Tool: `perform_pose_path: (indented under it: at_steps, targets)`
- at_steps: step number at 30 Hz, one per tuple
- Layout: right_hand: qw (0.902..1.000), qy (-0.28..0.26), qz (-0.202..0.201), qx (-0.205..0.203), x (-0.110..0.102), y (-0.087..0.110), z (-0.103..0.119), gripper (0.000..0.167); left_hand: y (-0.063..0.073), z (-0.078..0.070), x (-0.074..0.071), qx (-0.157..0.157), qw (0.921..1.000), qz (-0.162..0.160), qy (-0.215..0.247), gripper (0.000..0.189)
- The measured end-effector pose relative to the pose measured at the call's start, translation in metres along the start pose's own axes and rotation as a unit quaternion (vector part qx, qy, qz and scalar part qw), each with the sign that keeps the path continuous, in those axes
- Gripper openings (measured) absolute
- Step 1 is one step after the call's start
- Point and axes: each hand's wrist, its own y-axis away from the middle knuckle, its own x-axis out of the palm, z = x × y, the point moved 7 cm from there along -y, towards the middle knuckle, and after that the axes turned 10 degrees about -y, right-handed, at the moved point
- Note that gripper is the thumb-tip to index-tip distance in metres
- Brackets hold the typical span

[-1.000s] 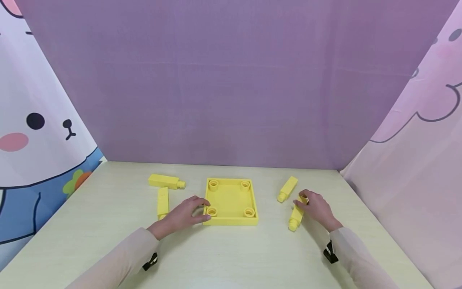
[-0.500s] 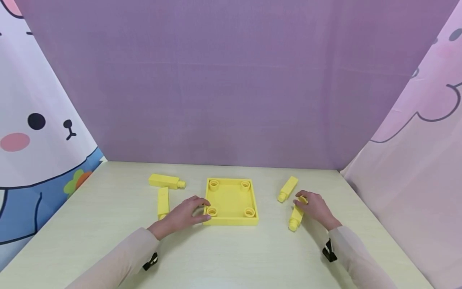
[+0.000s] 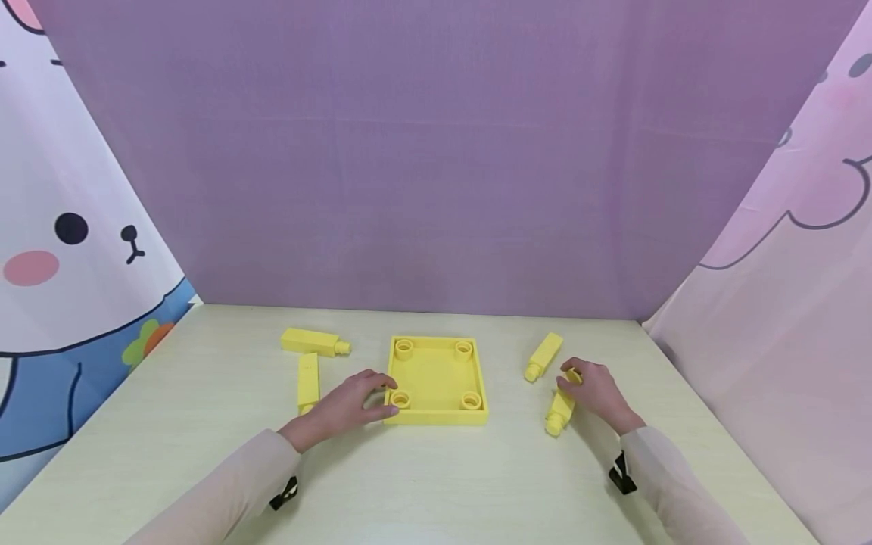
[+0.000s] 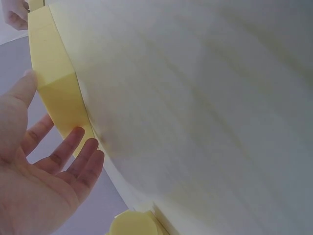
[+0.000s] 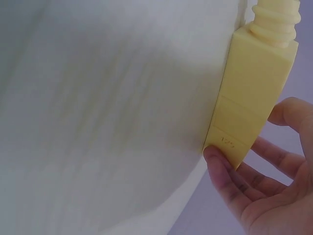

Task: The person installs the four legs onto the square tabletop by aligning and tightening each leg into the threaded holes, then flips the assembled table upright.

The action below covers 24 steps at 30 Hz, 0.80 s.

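Note:
A square yellow tray-like panel (image 3: 436, 417) with round sockets in its corners lies in the middle of the table. My left hand (image 3: 347, 401) rests at its front left corner, thumb at the front edge and fingers loosely spread along the side. In the left wrist view the thumb tip is right at the panel's side wall (image 4: 56, 63). Over on the right, my right hand (image 3: 599, 393) holds the back end of a yellow square leg (image 3: 560, 412) lying on the table. Its ridged screw end (image 5: 276, 22) points away from the fingers, and raised markings show near the held end.
Another yellow leg (image 3: 543, 356) lies just behind the held one. Two more, a sideways leg (image 3: 309, 341) and a lengthwise leg (image 3: 308, 380), are left of the panel; my left wrist partly covers the latter. A purple cloth (image 3: 436, 189) closes off the table's back.
The right hand's fingers shift very slightly on the leg. Left hand, panel and the other legs stay where they were.

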Motion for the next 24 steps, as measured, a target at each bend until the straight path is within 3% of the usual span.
perform_pose_path:
  at_steps: [12,24]
  targets:
    - [0.9994,-0.028,-0.01,0.015,-0.003,0.004,0.002,0.028,0.001,-0.003,-0.002,0.002,1.0,0.0,0.001,0.041]
    - [0.9977,-0.04,-0.055,-0.003,-0.017,0.004,0.013,0.018,0.001,-0.002,-0.001,0.0,1.0,-0.002,-0.003,0.041]
